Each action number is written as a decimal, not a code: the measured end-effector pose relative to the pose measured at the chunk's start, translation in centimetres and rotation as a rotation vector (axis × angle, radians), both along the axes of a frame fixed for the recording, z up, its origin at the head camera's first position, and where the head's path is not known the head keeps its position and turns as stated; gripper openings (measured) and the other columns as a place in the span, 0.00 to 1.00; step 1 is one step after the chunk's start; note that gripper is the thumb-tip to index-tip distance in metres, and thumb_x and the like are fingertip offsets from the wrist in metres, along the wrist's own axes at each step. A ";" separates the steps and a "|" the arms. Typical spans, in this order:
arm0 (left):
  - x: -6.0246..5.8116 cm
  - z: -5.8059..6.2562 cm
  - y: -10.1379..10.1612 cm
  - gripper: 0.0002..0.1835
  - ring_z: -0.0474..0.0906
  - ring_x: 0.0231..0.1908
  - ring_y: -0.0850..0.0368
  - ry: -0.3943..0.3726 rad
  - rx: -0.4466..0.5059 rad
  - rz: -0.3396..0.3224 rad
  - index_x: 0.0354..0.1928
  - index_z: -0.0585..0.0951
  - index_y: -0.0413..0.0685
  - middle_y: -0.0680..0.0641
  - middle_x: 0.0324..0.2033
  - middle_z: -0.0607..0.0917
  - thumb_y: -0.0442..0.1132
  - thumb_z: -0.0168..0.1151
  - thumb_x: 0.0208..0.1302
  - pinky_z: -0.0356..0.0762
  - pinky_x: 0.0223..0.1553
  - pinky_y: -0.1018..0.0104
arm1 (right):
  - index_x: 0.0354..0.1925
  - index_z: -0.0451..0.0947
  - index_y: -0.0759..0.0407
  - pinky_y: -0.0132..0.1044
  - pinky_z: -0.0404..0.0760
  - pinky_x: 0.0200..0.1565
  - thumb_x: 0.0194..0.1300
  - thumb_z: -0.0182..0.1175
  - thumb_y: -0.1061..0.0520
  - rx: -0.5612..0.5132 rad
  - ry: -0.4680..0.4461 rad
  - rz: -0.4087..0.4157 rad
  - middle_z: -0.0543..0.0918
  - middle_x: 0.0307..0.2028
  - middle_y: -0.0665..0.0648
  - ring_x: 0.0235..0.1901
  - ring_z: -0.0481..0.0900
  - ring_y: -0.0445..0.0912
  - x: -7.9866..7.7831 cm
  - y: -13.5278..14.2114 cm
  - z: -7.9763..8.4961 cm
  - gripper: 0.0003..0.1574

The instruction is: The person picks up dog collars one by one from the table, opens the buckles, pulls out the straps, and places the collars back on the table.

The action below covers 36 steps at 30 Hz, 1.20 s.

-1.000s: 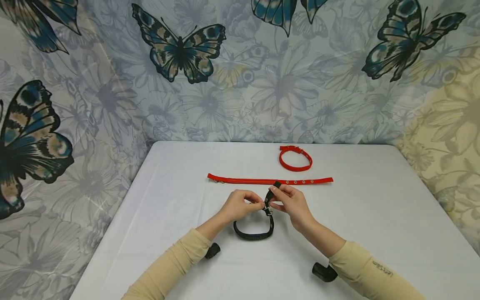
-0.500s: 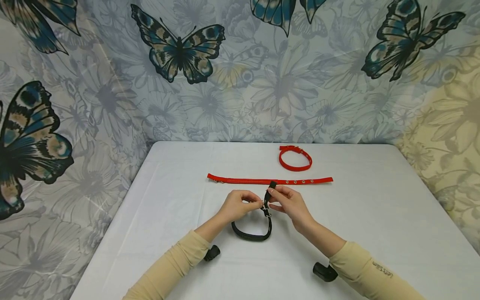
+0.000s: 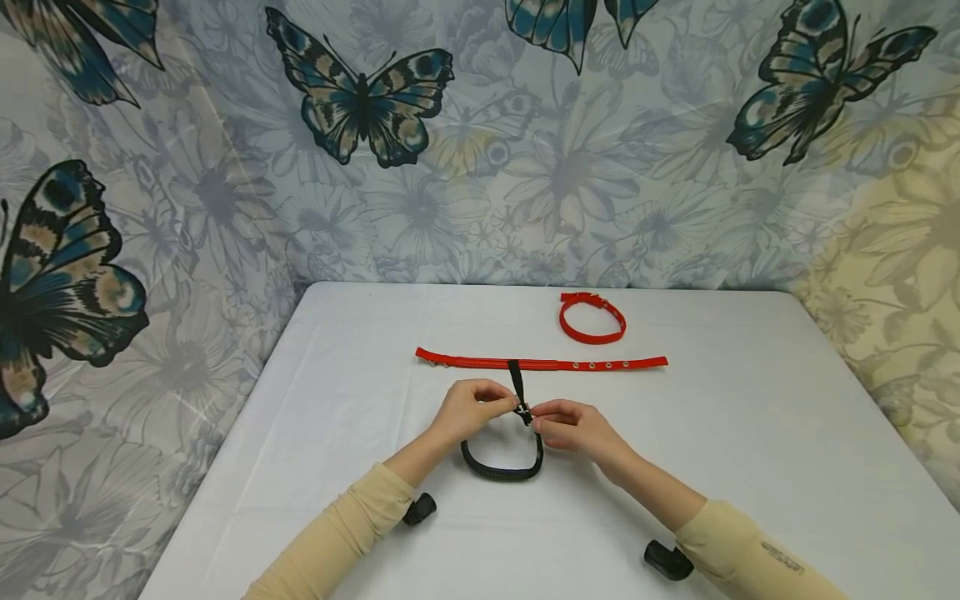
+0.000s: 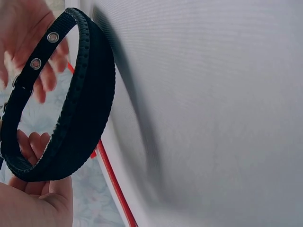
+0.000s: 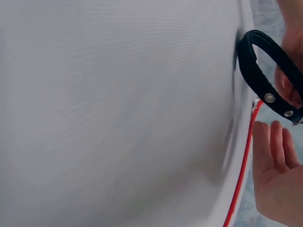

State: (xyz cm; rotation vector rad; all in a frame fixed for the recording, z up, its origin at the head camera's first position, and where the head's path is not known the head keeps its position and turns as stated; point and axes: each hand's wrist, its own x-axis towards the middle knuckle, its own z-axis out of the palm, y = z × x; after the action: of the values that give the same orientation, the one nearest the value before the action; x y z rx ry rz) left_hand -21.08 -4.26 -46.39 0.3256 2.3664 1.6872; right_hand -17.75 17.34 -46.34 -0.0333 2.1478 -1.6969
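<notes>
A black collar with metal eyelets and a buckle is bent into a loop over the white table. Its loose tail sticks up beyond the buckle and overlaps the straight red collar in the head view. My left hand pinches the black collar at the buckle; in the left wrist view this hand shows below the loop. My right hand has its fingertips right beside the strap, just below the buckle. In the right wrist view its fingers are extended close to the eyelets.
A red collar lies straight across the table beyond my hands. Farther back is another red collar, fastened in a ring. Black wrist devices sit under both forearms. Butterfly-patterned cloth hangs behind the table.
My right hand has let go of the black collar's tail and moved down beside the buckle. The tail now leans left. My left hand keeps its pinch, shifted slightly left.
</notes>
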 end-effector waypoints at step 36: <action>0.0 -0.3 -0.3 0.09 0.81 0.35 0.61 -0.138 0.218 0.121 0.38 0.86 0.37 0.47 0.36 0.88 0.37 0.67 0.61 0.82 0.38 0.67 | 0.54 0.78 0.66 0.43 0.83 0.47 0.67 0.63 0.51 -0.014 0.012 0.067 0.83 0.46 0.65 0.42 0.81 0.51 -0.4 0.9 0.1 0.24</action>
State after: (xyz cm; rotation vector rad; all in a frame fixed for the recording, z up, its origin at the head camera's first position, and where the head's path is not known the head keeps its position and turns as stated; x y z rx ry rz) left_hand -21.12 -4.59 -46.70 0.0981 2.1467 1.9605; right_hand -18.16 18.25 -46.23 -0.1191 2.1193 -1.6781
